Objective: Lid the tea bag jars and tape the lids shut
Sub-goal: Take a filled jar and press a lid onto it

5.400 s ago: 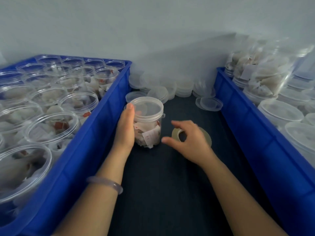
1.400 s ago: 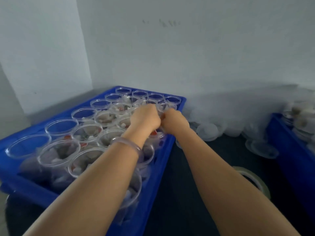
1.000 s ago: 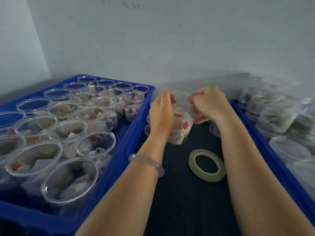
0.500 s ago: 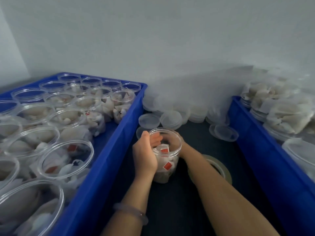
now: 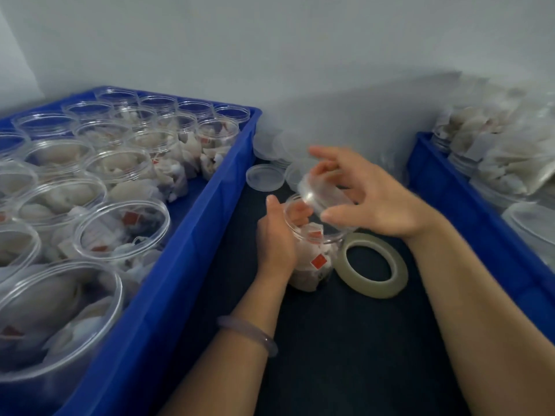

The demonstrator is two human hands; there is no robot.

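**Clear plastic lid [image 5: 326, 199] tilted over the open tea bag jar [image 5: 312, 253]**

Your left hand [image 5: 276, 241] wraps the jar's side just below the mouth, fingers curled round it. That pins it upright on the dark mat [image 5: 345, 355], so it should not skate when the lid comes down. Your right hand [image 5: 378, 205] holds the lid by its rim, thumb on the near edge and fingers spread over the far one. The lid hangs at a slant just above the mouth and is not yet seated. Gripping it by the rim leaves the underside free to meet the opening, as I judge it. The tape roll [image 5: 372, 265] lies flat just beside the jar on your right, handy for the sealing step.

Unlidded filled jars stand in the blue crate [image 5: 186, 265] on your left. Spare lids [image 5: 264, 177] sit at the back of the mat, between that crate and a second blue crate [image 5: 468, 211] on your right.

The jar is round, transparent and wide-mouthed. It is packed with pale tea bags whose paper tags carry small red squares. Its wall looks smooth and thin, so expect it to be slippery and to give a little under a hard squeeze
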